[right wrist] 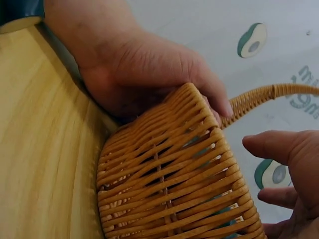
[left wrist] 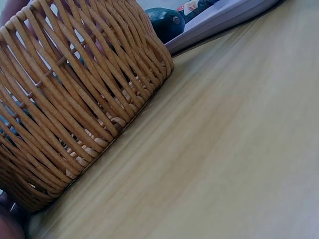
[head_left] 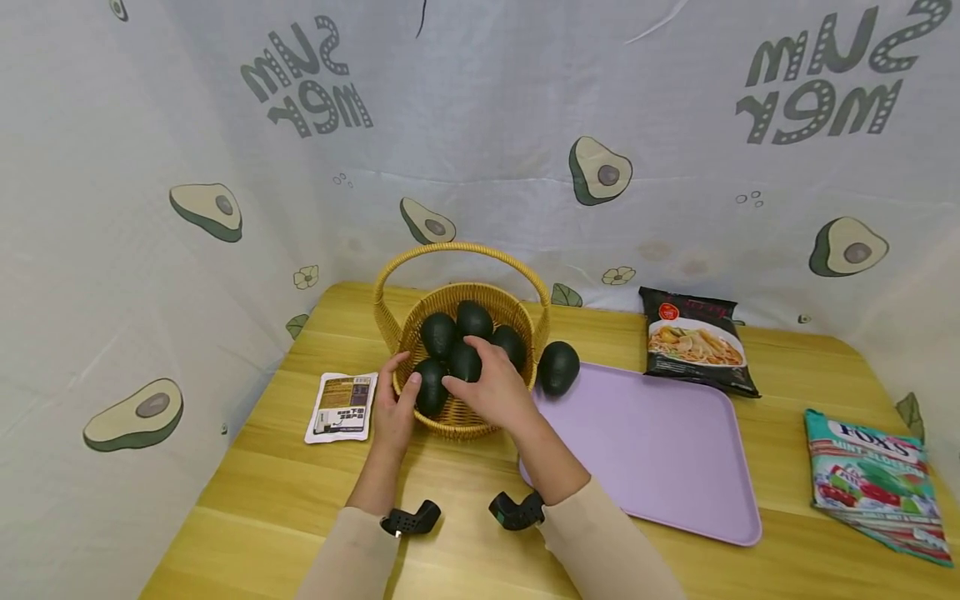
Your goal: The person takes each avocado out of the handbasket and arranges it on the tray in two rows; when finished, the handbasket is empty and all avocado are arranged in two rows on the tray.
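Note:
A yellow wicker basket (head_left: pixel 462 432) with a tall handle holds several dark green avocados (head_left: pixel 473 320). My left hand (head_left: pixel 393 414) grips the basket's left side, with the thumb over the rim beside an avocado (head_left: pixel 431 388). Above the pile, my right hand (head_left: pixel 495 385) has its thumb and forefinger spread on either side of a middle avocado (head_left: pixel 464 363). In the right wrist view, the right-hand fingers (right wrist: pixel 279 147) stand apart, with only the backdrop showing between them. Another avocado (head_left: pixel 558 368) lies outside the basket, against the tray's corner.
A lilac tray (head_left: pixel 652 442) lies right of the basket. Behind it is a black noodle packet (head_left: pixel 693 342). A Fox's sweets bag (head_left: pixel 877 483) lies far right, and a small white packet (head_left: pixel 341 408) sits left of the basket. An avocado-print curtain (head_left: pixel 495 192) hangs behind the wooden table.

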The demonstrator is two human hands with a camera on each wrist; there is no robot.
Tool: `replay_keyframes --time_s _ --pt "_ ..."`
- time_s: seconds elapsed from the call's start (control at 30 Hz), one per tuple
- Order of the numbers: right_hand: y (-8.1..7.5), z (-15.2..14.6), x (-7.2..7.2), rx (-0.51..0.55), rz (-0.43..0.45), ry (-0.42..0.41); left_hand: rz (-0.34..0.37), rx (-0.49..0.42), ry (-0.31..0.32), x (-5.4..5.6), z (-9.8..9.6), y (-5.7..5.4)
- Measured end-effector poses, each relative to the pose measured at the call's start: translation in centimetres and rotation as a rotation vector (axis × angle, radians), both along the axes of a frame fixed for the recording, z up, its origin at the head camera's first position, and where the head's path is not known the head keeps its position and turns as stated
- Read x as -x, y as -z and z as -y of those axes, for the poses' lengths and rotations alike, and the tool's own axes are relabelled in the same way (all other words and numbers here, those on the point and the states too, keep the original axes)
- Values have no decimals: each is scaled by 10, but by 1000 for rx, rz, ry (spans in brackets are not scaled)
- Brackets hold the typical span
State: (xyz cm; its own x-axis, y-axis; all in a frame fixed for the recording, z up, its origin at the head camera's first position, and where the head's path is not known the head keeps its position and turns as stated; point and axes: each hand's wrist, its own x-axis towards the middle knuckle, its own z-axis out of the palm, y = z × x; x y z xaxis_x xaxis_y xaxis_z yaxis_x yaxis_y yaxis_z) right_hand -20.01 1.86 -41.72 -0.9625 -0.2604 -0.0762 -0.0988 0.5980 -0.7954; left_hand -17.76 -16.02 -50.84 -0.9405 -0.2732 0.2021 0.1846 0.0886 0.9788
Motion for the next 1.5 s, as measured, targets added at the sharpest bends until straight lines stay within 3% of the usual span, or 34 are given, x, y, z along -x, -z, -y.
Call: replay_keyframes --time_s 0.43,0.97,1.37,1.5 --pt "19 13 28 -44 78 -32 7 -17 1 1 1 1" --pt "21 11 27 1 24 1 0 -13 -26 0 -1 0" --pt "21 4 21 269 -127 -39 8 -6 -3 -1 -1 -1" --pt "21 3 19 350 -135 -5 -8 -9 -10 -2 -2 0"
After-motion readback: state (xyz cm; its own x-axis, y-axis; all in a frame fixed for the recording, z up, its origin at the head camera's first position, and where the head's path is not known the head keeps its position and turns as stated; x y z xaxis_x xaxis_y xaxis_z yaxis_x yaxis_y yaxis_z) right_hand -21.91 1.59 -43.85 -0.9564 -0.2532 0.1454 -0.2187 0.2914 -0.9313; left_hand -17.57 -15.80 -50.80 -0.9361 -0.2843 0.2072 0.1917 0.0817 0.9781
